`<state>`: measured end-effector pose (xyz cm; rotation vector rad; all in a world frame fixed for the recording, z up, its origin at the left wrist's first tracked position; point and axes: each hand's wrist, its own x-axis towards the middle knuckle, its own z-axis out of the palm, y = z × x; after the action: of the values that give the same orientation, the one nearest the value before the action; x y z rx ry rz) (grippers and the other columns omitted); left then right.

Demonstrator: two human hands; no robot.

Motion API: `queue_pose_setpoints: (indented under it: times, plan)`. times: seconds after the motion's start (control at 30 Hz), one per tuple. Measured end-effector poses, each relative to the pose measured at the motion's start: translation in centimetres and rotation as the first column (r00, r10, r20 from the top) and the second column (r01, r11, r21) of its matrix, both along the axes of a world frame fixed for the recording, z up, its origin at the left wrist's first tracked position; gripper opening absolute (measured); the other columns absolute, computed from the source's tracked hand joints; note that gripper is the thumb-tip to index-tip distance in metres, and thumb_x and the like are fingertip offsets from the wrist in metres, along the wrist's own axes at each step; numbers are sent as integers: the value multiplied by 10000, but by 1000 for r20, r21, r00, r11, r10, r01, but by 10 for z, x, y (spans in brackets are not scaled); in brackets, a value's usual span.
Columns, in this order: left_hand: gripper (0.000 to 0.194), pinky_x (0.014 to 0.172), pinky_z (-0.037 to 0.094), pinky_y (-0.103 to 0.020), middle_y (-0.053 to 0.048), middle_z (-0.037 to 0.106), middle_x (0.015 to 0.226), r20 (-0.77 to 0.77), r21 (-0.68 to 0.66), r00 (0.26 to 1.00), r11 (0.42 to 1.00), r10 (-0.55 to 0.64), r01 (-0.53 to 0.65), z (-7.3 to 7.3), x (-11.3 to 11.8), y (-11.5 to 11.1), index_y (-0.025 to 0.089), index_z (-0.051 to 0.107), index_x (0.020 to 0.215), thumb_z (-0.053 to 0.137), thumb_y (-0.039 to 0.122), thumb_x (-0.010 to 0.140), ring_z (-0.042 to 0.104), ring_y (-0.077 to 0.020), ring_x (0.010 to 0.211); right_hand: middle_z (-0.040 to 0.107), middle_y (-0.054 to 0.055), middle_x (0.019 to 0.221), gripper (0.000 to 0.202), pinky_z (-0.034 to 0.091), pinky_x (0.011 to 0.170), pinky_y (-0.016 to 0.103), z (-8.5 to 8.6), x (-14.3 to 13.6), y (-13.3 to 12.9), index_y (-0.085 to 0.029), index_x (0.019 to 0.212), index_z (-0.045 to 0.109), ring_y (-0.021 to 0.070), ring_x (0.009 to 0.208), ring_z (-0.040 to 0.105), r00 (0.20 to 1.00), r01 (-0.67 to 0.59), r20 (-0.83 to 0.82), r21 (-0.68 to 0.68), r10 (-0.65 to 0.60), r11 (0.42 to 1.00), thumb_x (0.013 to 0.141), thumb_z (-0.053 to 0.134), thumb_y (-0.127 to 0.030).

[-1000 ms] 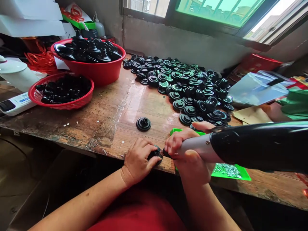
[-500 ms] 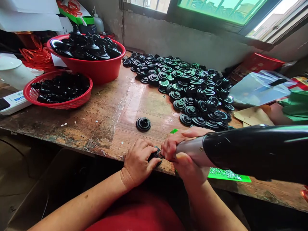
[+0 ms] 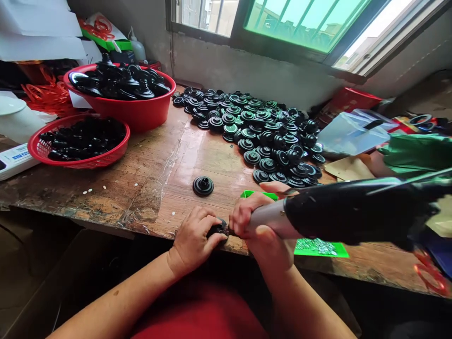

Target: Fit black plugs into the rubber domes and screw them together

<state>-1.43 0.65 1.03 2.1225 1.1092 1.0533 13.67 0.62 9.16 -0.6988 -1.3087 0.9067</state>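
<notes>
while the left hand (image 3: 196, 240) pins a black part (image 3: 218, 227) at the near edge of the table (image 3: 148, 174), fingers and thumb curled round it, the right hand (image 3: 264, 235) grips the grey nose of a black-and-grey tool (image 3: 346, 212), pointing it sideways at that part. compared with a second ago, the right hand sits closer to the left and less of the dark tip shows between them; over the last half second the gap hardly alters. that suggests the tool is now engaged and work on this one part is under way rather than finished, though the fingers hide exactly where the tip meets it. the tool's blurred rear end has come into view, and the whole scene slides leftward, probably a turn of the head. just beyond the left hand, a lone black disc (image 3: 203, 185) stands stem up, unmoved. beneath the tool, a green tray (image 3: 341, 250) holds small metal pieces (image 3: 314, 246). farther out, the heap of black discs (image 3: 254, 127) and the red basin (image 3: 155, 113) look unchanged.
</notes>
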Motion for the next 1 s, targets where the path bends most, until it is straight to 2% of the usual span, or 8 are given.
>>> queue_pose_setpoints:
  times: [0.1,0.23,0.3,0.37,0.5,0.73,0.87,1.0]
  plan:
    - [51,824,554,-335,-53,698,960,-14,-119,987,980,-161,158,17,-43,-4,231,689,932,695,258,890,647,-209,924,599,-51,706,458,481,469,301,14,22,-6,-291,1222,523,142,508,541,991,45,-125,62,-37,997,832,742,-391]
    - [118,777,583,-292,-1,735,1031,-263,-314,905,917,-334,247,40,-141,-7,339,737,949,756,337,832,689,-206,907,635,-31,698,445,488,495,326,13,67,-12,-250,1185,575,169,532,573,957,290,-56,110,-286,951,792,771,-325]
    - [305,769,597,-326,18,750,1051,-349,-259,910,956,-225,137,42,-179,-2,374,744,1058,790,472,773,701,-229,885,637,-33,703,396,498,530,341,4,84,-13,-238,1153,591,169,548,581,923,384,-16,96,-384,918,800,758,-307]
    - [385,790,594,-362,20,751,1058,-391,-173,918,985,-64,-5,40,-191,6,363,734,1110,736,583,794,700,-247,906,636,-37,699,373,505,552,342,-5,94,-13,-227,1135,598,167,564,592,896,441,5,99,-443,892,801,754,-289]
    - [497,975,540,-454,-58,714,1187,-322,5,933,986,160,-167,34,-148,34,283,669,1208,666,610,834,659,-311,1092,647,-48,697,423,517,546,336,-17,99,-12,-236,1178,577,160,550,596,883,465,1,131,-470,875,798,758,-275]
    - [436,1095,460,-499,-120,639,1286,-236,81,968,994,90,-73,14,-46,88,196,586,1289,641,331,878,578,-301,1244,667,-54,710,421,518,545,338,-22,102,-13,-233,1181,546,152,537,603,869,482,33,165,-493,861,809,739,-264]
    - [239,1001,505,-479,-95,683,1112,-240,49,968,997,69,-59,4,-28,100,190,644,1118,609,236,887,617,-273,1082,671,-50,723,434,528,550,343,-25,103,-14,-229,1191,548,151,538,608,866,491,20,168,-500,855,807,747,-259]
    - [97,901,516,-435,-75,684,977,-233,79,971,996,56,-39,5,-20,81,197,659,953,571,233,936,606,-251,952,678,-47,726,453,523,541,345,-26,103,-15,-227,1195,551,154,538,605,867,489,8,182,-498,853,793,758,-251]
